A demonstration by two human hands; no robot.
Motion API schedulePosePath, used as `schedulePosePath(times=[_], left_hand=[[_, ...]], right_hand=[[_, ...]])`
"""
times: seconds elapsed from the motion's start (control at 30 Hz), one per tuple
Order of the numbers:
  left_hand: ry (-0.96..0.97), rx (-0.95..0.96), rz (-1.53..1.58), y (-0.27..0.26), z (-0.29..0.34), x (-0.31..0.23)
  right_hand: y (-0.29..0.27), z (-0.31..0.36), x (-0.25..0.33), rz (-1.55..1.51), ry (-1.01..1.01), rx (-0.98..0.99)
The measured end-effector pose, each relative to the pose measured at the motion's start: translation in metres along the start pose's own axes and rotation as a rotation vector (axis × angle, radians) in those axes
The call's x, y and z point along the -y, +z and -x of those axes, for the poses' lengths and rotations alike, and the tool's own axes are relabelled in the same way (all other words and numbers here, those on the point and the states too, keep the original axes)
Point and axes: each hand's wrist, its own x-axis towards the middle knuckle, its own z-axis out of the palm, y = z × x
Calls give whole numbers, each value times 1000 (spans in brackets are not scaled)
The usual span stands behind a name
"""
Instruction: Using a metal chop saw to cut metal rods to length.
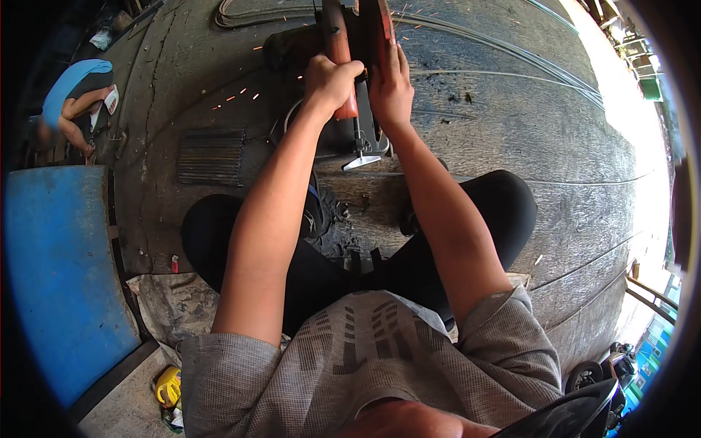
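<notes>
Left hand [332, 82] clamped on the saw's red handle [340, 51]; right hand [392, 86] flat against its guard [380, 29]; sparks [234, 98] fly left; press down steadily, fingers clear of blade.

left hand [330, 82] grips saw handle [342, 66] | right hand [391, 91] on red guard [381, 25] | sparks

the grey concrete floor [511, 146] is rough and stained, with dark metal dust near the middle. on it lies a neat bundle of short cut steel rods [212, 155], and long thin steel rods [511, 62] run across the far side. a blue sheet [58, 277] lies at the left, a crumpled grey cloth [171, 303] beside it, and a yellow container [168, 385] near the lower edge.
</notes>
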Motion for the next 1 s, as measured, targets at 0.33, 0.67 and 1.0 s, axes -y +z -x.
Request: schedulePosePath(times=[0.33,0.67,1.0], left_hand=[[3,-1,0,0,3,-4],[2,-3,-3,0,3,-4],[17,-9,11,0,2,-2]], right_hand=[[0,1,-1,-3,-8,-4],[-1,0,1,-3,-28,-24],[0,1,1,-4,-16,-20]])
